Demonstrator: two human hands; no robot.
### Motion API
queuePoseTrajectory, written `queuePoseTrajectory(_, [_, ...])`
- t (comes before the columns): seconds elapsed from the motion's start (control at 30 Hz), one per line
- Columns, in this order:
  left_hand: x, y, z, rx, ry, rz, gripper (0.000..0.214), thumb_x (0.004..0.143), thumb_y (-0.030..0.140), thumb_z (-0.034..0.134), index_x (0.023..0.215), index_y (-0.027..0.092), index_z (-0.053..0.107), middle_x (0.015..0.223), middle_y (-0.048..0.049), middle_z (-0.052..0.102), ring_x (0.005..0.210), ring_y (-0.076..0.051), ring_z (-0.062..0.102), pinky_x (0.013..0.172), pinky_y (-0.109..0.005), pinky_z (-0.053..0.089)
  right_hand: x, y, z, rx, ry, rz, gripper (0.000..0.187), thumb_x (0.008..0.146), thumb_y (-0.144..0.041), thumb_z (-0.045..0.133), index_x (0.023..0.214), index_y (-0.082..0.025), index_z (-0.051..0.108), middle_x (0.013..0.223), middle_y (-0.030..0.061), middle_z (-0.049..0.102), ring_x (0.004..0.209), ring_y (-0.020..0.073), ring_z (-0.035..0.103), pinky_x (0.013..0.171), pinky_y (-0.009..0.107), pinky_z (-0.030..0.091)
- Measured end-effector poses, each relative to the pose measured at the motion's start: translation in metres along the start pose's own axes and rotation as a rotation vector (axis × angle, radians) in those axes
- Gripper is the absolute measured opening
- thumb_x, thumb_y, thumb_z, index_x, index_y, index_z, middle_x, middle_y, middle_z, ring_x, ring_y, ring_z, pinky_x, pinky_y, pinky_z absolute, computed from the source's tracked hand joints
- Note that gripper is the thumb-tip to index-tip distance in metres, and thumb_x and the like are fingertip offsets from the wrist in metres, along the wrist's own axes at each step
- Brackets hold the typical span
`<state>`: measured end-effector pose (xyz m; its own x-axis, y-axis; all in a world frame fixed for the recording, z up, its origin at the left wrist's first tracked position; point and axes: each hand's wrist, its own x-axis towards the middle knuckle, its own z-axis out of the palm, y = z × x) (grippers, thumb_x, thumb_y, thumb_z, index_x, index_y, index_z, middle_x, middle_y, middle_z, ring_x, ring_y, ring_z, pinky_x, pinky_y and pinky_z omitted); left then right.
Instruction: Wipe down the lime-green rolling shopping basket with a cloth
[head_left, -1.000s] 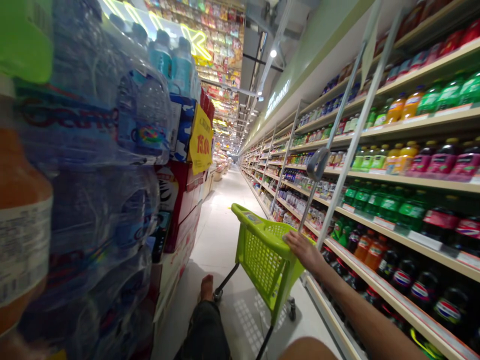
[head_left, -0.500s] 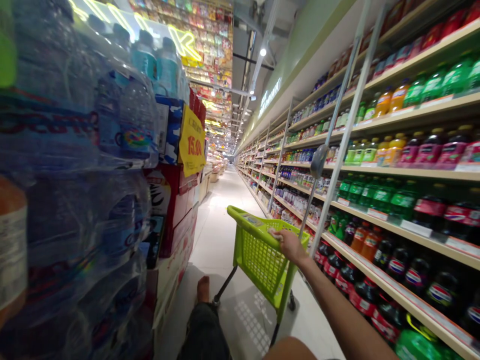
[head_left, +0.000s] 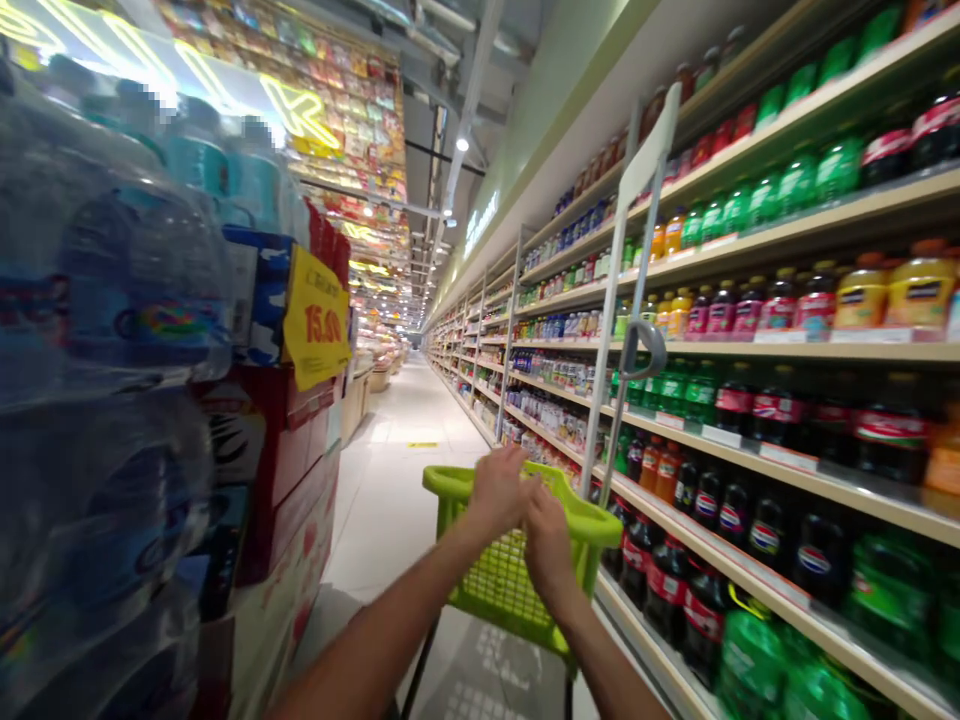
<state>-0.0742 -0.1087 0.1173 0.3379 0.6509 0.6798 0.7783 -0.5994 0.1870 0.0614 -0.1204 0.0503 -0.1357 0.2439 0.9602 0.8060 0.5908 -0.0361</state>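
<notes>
To the hands' right runs a long, tall wall of pale beige, bottle-filled shelving (head_left: 825,349), while a bulky stack of clear, film-wrapped plastic water bottles (head_left: 135,330) stands to their left. Directly under them sits the lime-green plastic mesh cart (head_left: 495,590), with the left hand (head_left: 501,490) and the right hand (head_left: 546,530) together over the middle of its smooth rail (head_left: 589,520), how firmly closed I cannot tell; spreading them toward the rail's ends should steer it more steadily
</notes>
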Motion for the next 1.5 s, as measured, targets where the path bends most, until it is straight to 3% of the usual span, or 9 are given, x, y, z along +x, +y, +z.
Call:
queuePoseTrajectory(0.13, [-0.015,-0.019,0.006,0.041,-0.158,-0.017,0.039,0.084,0.042,0.037,0.116,0.023,0.05,0.115,-0.007,0.057,0.11,-0.024,0.048,0.098,-0.049,0.027,-0.018,0.005,-0.012,-0.255,-0.042,-0.051,0.044,0.08,-0.006,0.034,0.117,-0.021,0.053,0.121,0.008,0.054,0.119,0.0227,0.04,0.097,0.045,0.031])
queuePoseTrajectory(0.33, [-0.025,-0.02,0.009,0.084,-0.224,-0.082,0.044,0.083,0.042,0.037,0.122,0.023,0.043,0.122,-0.0055,0.052,0.115,-0.023,0.043,0.102,-0.049,0.018,-0.04,0.053,-0.084,-0.479,-0.02,0.26,0.039,0.078,-0.01,0.037,0.111,-0.016,0.056,0.118,0.0097,0.054,0.117,0.0239,0.04,0.096,0.042,0.03])
queuePoseTrajectory(0.5, [-0.029,0.002,-0.002,0.125,-0.311,-0.124,0.046,0.083,0.041,0.037,0.124,0.023,0.041,0.127,-0.0074,0.048,0.119,-0.024,0.039,0.102,-0.052,0.018,-0.037,0.046,-0.08,-0.379,0.026,0.297,0.039,0.076,-0.01,0.035,0.108,-0.015,0.057,0.117,0.0098,0.055,0.115,0.0223,0.042,0.097,0.041,0.031])
queuePoseTrajectory(0.67, [-0.043,0.016,-0.003,0.18,-0.227,-0.117,0.047,0.082,0.042,0.04,0.125,0.024,0.041,0.128,-0.0062,0.048,0.118,-0.025,0.04,0.101,-0.052,0.02,-0.046,0.053,-0.084,-0.305,0.082,0.301,0.041,0.075,-0.01,0.035,0.11,-0.015,0.056,0.12,0.0101,0.052,0.118,0.0228,0.039,0.098,0.042,0.03])
queuePoseTrajectory(0.83, [-0.039,0.018,0.008,0.205,-0.157,-0.109,0.044,0.082,0.04,0.041,0.122,0.023,0.045,0.125,-0.0066,0.051,0.116,-0.025,0.043,0.1,-0.05,0.021,-0.043,0.071,-0.098,-0.315,-0.056,0.292,0.043,0.074,-0.008,0.039,0.113,-0.017,0.055,0.121,0.0084,0.052,0.118,0.0221,0.04,0.099,0.039,0.03])
queuePoseTrajectory(0.97, [-0.029,0.02,0.018,0.21,-0.145,-0.118,0.044,0.081,0.04,0.042,0.121,0.021,0.046,0.123,-0.0075,0.052,0.113,-0.026,0.045,0.099,-0.051,0.021,-0.026,0.055,-0.079,-0.336,-0.118,0.339,0.042,0.075,-0.005,0.038,0.111,-0.014,0.058,0.119,0.0112,0.055,0.117,0.0225,0.041,0.098,0.041,0.032])
queuePoseTrajectory(1.1, [-0.025,0.02,0.023,0.212,-0.146,-0.109,0.041,0.083,0.038,0.04,0.12,0.022,0.045,0.12,-0.0074,0.054,0.112,-0.025,0.045,0.098,-0.051,0.022,-0.021,0.035,-0.055,-0.316,-0.138,0.225,0.048,0.075,-0.001,0.034,0.115,-0.015,0.055,0.125,0.009,0.051,0.122,0.0203,0.036,0.099,0.039,0.03])
queuePoseTrajectory(1.33, [-0.03,0.014,0.015,0.16,-0.164,-0.07,0.043,0.08,0.029,0.046,0.122,0.021,0.042,0.122,-0.0075,0.052,0.115,-0.024,0.043,0.101,-0.051,0.019,-0.024,0.049,-0.068,-0.492,-0.109,0.414,0.045,0.078,-0.004,0.034,0.117,-0.014,0.053,0.124,0.0136,0.051,0.121,0.0247,0.037,0.098,0.046,0.029])
queuePoseTrajectory(1.5, [-0.031,0.009,0.018,0.159,-0.118,-0.076,0.042,0.079,0.027,0.047,0.12,0.021,0.044,0.121,-0.0072,0.052,0.114,-0.024,0.043,0.102,-0.049,0.018,-0.013,0.033,-0.035,-0.355,-0.212,0.012,0.049,0.077,-0.002,0.034,0.121,-0.018,0.05,0.127,0.0077,0.049,0.126,0.0203,0.031,0.101,0.042,0.027])
